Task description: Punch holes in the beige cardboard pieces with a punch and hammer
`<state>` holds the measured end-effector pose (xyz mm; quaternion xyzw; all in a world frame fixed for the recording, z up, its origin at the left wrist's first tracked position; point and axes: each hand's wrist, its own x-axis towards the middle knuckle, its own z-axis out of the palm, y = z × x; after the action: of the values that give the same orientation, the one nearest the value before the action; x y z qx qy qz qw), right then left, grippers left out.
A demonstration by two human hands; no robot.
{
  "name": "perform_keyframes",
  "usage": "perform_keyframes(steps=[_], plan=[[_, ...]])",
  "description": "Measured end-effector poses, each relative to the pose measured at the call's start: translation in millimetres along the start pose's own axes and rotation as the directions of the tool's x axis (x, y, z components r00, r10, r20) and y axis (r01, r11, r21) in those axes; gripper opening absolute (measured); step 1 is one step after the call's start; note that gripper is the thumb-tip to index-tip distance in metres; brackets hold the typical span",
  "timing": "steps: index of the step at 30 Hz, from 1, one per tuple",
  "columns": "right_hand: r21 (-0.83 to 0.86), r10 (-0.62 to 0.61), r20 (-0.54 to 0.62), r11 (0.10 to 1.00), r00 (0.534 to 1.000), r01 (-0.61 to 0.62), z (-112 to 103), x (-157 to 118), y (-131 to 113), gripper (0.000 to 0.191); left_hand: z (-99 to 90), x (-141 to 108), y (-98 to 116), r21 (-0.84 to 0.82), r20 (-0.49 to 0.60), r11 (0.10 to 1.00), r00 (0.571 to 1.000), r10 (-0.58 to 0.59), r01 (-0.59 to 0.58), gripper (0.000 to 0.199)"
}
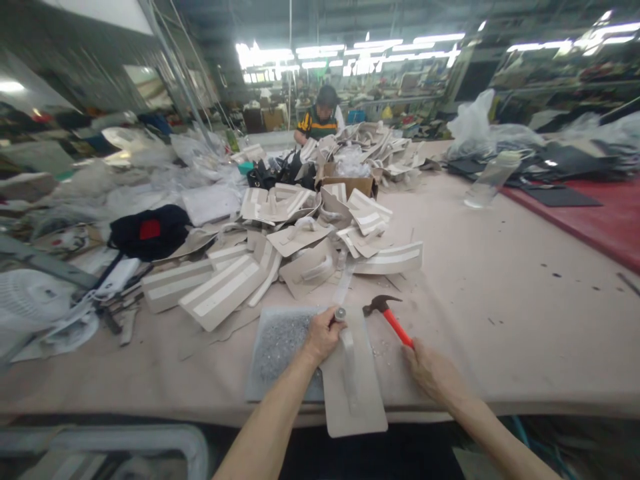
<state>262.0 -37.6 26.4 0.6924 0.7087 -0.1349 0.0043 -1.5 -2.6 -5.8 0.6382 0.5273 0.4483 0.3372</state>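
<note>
My left hand is closed around a short metal punch, its round top showing between thumb and fingers. The punch stands at the far end of a beige panel that has a strap handle along its middle. This panel lies partly over a grey, pitted pad and juts past the table's near edge. To the right, my right hand grips a claw hammer by its orange-red handle. The hammer's dark head is just right of the panel, apart from the punch.
A heap of beige panels with pale strips covers the table beyond the pad. A carton, black cap, white fan and clear bottle stand around. A person sits at the far end.
</note>
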Motion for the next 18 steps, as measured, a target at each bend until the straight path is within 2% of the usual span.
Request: perform_keyframes(steps=[2, 4, 5, 7, 8, 10, 11, 13, 14, 15, 16, 17, 18], plan=[[-0.07, -0.076, -0.187, 0.995, 0.979, 0.064, 7.7, -3.5, -13.0, 0.025, 0.1, -0.1, 0.0, -0.019, -0.009, 1.0, 1.0, -0.012, 0.012, 0.018], [-0.043, -0.244, -0.352, 0.969, 0.904, 0.245, 7.3, -11.1, -35.6, 0.03, 0.2, -0.3, 0.6, -0.041, -0.013, 0.999, 1.0, -0.019, 0.018, 0.018], [-0.004, -0.339, -0.381, 0.931, 0.86, 0.365, 5.4, -15.0, -49.1, 0.035, 0.4, -0.2, 0.9, -0.053, -0.014, 0.998, 1.0, -0.02, 0.019, 0.018], [0.059, -0.514, -0.356, 0.821, 0.78, 0.568, 0.7, -20.1, -75.9, 0.046, 1.2, 1.1, 0.7, -0.086, -0.013, 0.996, 1.0, -0.027, 0.026, 0.016], [0.057, -0.581, -0.324, 0.776, 0.746, 0.629, -1.6, -20.9, -87.6, 0.052, 1.7, 2.6, 0.0, -0.116, -0.013, 0.992, 0.999, -0.045, 0.043, 0.015], [-0.03, -0.655, -0.265, 0.739, 0.708, 0.673, -6.0, -19.2, -104.3, 0.058, 1.8, 7.0, -2.6, -0.238, -0.065, 0.963, 0.987, -0.146, 0.126, 0.014], [-0.095, -0.672, -0.245, 0.733, 0.698, 0.673, -8.5, -17.3, -109.1, 0.053, 0.5, 9.6, -4.1, -0.333, -0.124, 0.926, 0.966, -0.227, 0.175, 0.017], [-0.198, -0.695, -0.208, 0.719, 0.688, 0.667, -14.6, -13.2, -112.2, 0.035, -6.7, 14.0, -6.5, -0.529, -0.257, 0.822, 0.883, -0.393, 0.212, 0.028], [-0.215, -0.7, -0.196, 0.714, 0.686, 0.667, -18.2, -11.4, -111.3, 0.026, -13.3, 15.0, -7.0, -0.594, -0.3, 0.78, 0.844, -0.443, 0.198, 0.032], [-0.199, -0.689, -0.197, 0.725, 0.697, 0.66, -21.8, -9.9, -109.5, 0.021, -21.9, 14.6, -7.0, -0.623, -0.328, 0.762, 0.824, -0.462, 0.179, 0.035], [-0.142, -0.652, -0.214, 0.758, 0.727, 0.637, -25.2, -8.7, -107.1, 0.018, -32.2, 12.8, -6.5, -0.62, -0.338, 0.767, 0.826, -0.451, 0.165, 0.037], [-0.033, -0.578, -0.245, 0.807, 0.778, 0.589, -28.3, -7.4, -104.6, 0.017, -43.6, 9.5, -5.6, -0.597, -0.338, 0.786, 0.839, -0.425, 0.158, 0.037], [0.153, -0.456, -0.268, 0.849, 0.849, 0.505, -30.6, -6.0, -102.4, 0.016, -55.3, 4.8, -4.5, -0.565, -0.341, 0.812, 0.853, -0.395, 0.15, 0.037]])
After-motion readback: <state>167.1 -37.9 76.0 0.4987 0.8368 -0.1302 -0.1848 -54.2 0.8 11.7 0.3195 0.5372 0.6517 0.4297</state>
